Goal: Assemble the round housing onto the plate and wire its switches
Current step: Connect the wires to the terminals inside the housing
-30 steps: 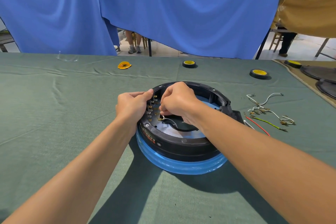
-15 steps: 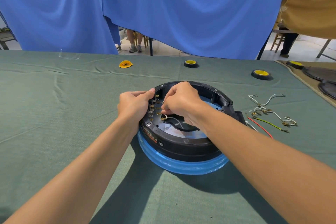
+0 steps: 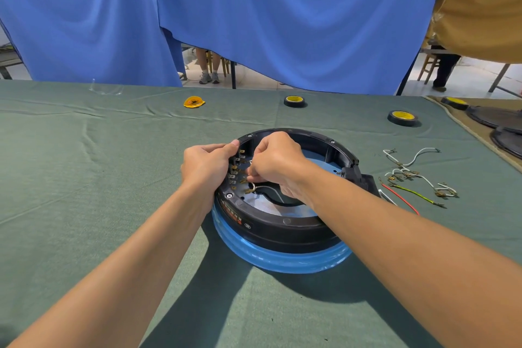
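A black round housing (image 3: 285, 230) sits on a blue-wrapped plate (image 3: 278, 258) in the middle of the green table. Brass switch terminals (image 3: 236, 171) line the housing's inner left wall. My left hand (image 3: 207, 165) grips the housing's left rim, thumb on top. My right hand (image 3: 278, 165) reaches inside and pinches a white wire (image 3: 261, 186) at the terminals. The wire's free end loops over the plate inside the ring. My right fingertips hide the exact terminal.
Loose white, red and green-yellow wires (image 3: 409, 178) lie right of the housing. Two black-and-yellow tape rolls (image 3: 402, 117) and a yellow scrap (image 3: 193, 102) sit farther back. Dark round plates (image 3: 505, 127) rest at the right edge. Blue curtains hang behind.
My right hand has shifted slightly at the terminals with the white wire. My left hand stays on the rim.
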`<state>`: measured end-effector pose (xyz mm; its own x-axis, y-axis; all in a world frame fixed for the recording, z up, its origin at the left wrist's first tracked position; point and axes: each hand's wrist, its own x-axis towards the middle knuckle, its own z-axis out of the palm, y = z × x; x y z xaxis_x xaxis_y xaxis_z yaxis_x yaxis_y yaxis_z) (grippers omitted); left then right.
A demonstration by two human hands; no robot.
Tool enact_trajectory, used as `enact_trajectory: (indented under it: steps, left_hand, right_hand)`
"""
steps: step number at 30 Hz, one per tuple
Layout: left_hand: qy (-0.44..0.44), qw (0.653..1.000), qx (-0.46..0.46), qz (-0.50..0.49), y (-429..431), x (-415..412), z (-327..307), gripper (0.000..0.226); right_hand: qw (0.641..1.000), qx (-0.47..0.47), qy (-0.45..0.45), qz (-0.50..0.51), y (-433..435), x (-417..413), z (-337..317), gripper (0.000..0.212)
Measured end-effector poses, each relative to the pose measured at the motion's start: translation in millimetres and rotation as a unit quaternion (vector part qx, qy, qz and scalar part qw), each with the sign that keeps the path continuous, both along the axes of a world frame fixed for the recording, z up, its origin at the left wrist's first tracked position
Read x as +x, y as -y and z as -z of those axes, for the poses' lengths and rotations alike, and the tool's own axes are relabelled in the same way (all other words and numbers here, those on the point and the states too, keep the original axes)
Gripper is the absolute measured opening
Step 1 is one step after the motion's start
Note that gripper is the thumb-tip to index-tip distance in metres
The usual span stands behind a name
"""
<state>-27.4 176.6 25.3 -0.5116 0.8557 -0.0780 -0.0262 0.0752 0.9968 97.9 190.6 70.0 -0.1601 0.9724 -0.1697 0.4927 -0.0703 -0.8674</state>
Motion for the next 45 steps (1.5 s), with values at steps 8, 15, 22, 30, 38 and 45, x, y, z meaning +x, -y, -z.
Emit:
enact_trajectory:
  steps: [8, 15, 22, 30, 38, 45]
  left_hand:
    - [0.003, 1.000, -0.004, 0.003, 0.3, 0.2, -1.8, 0.030]
    - [0.001, 1.000, -0.010, -0.002, 0.3, 0.7, -1.2, 0.026]
    - [0.001, 1.000, -0.011, 0.001, 1.0, 0.9, -2.7, 0.026]
    - [0.001, 1.000, -0.015, -0.001, 1.4, 1.4, -3.1, 0.024]
    - [0.003, 1.000, -0.009, -0.005, 2.7, 2.8, -4.6, 0.021]
    - [0.008, 1.000, -0.012, -0.006, 2.9, 3.3, -5.6, 0.019]
  right_hand:
    - [0.998, -0.036, -0.056, 0.007, -1.8, 1.3, 0.0, 0.029]
    - [0.998, -0.025, -0.048, 0.013, 0.3, -0.3, 1.6, 0.027]
    - [0.997, -0.037, -0.061, 0.014, 0.8, -1.4, 2.2, 0.026]
    - [0.997, -0.044, -0.068, 0.017, -1.6, 0.0, 2.8, 0.028]
    - [0.996, -0.030, -0.076, 0.030, 0.4, -3.4, 5.8, 0.025]
    - [0.997, -0.035, -0.064, 0.013, 2.3, -3.2, 3.8, 0.022]
